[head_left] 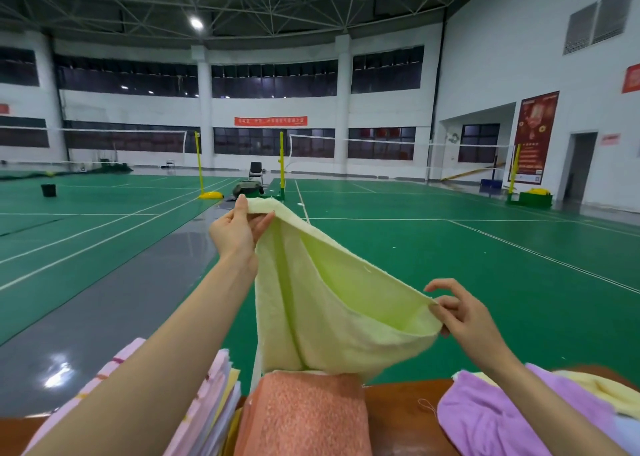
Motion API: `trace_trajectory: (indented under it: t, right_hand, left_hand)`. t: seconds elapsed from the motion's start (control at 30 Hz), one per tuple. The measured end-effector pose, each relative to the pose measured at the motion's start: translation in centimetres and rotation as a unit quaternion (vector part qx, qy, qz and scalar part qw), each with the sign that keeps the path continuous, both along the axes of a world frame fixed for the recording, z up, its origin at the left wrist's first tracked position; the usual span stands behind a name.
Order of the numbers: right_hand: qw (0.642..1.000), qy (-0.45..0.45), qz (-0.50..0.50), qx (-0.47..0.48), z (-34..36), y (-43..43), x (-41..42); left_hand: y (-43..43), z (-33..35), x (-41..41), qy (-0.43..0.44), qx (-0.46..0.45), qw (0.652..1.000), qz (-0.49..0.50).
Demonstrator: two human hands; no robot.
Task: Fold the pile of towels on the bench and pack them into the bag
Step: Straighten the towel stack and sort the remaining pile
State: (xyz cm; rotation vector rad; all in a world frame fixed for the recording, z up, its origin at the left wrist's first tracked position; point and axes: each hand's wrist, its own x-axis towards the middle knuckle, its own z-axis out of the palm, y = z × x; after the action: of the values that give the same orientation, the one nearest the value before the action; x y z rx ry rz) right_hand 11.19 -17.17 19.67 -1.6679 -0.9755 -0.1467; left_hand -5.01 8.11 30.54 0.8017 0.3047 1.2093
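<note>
My left hand (239, 228) is raised, thumb and fingers pinching the top corner of the pale green towel (329, 299). My right hand (464, 313) pinches its lower edge. The towel hangs between them above the table (401, 410), its bottom hidden behind an orange towel (304, 417), with a purple towel (495, 417) to the right.

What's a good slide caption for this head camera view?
Left hand and right hand pinch a pale green towel up over the bench.
</note>
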Motion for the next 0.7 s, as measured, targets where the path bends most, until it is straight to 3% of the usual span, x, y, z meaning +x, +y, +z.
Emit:
trace_trajectory:
  t: [0.27,0.53,0.7]
  right_hand:
    - [0.995,0.016,0.07,0.068,0.1,0.1,0.3]
    - [0.989,-0.053,0.081,-0.116,1.8,1.0,0.8]
    - [0.987,-0.063,0.073,-0.128,2.5,0.5,0.7]
  left_hand:
    - [2.5,-0.4,-0.5,0.101,0.045,0.993,0.048]
    - [4.3,0.7,-1.3,0.146,0.048,0.985,0.083]
    - [5.8,1.4,-1.9,0.17,0.055,0.981,0.08]
